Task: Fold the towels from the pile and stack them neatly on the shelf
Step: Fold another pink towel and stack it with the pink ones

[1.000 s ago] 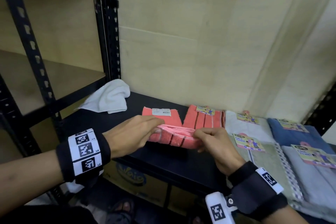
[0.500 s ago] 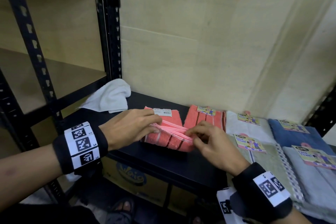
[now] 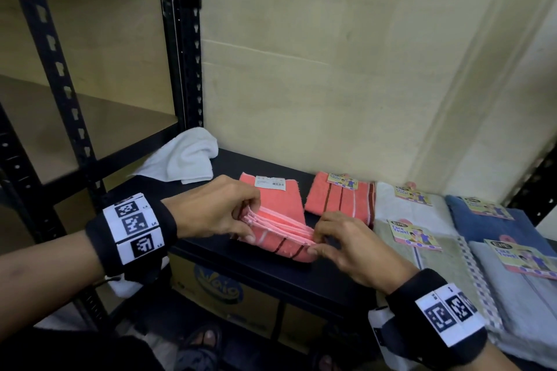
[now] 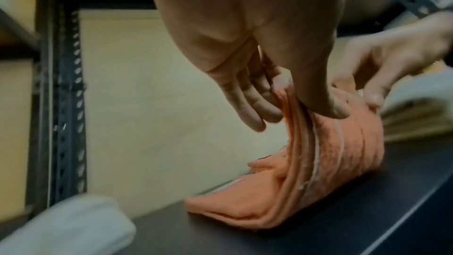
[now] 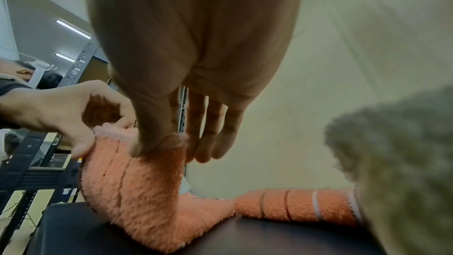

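A coral striped towel (image 3: 280,238) lies partly folded on the black shelf (image 3: 241,268), its layered edges lifted in a ridge. My left hand (image 3: 241,217) pinches the left end of that ridge between thumb and fingers. My right hand (image 3: 316,242) pinches the right end. The left wrist view shows the left hand (image 4: 286,108) with its thumb pressing the towel (image 4: 331,162) layers together. In the right wrist view the right hand (image 5: 166,143) has its thumb on the towel (image 5: 137,191) edge and its fingers behind it. The towel's white label lies flat at the back.
A second folded coral towel (image 3: 340,202) lies behind on the right. Tagged beige (image 3: 434,253), blue (image 3: 488,220) and grey (image 3: 527,295) towels fill the shelf's right side. A crumpled white towel (image 3: 184,159) sits at the back left by the black post (image 3: 180,39). A cardboard box (image 3: 223,289) stands below.
My right hand has shifted its hold on the towel's right end, from a curled grip to fingers reaching over the edge. The left hand keeps its pinch.
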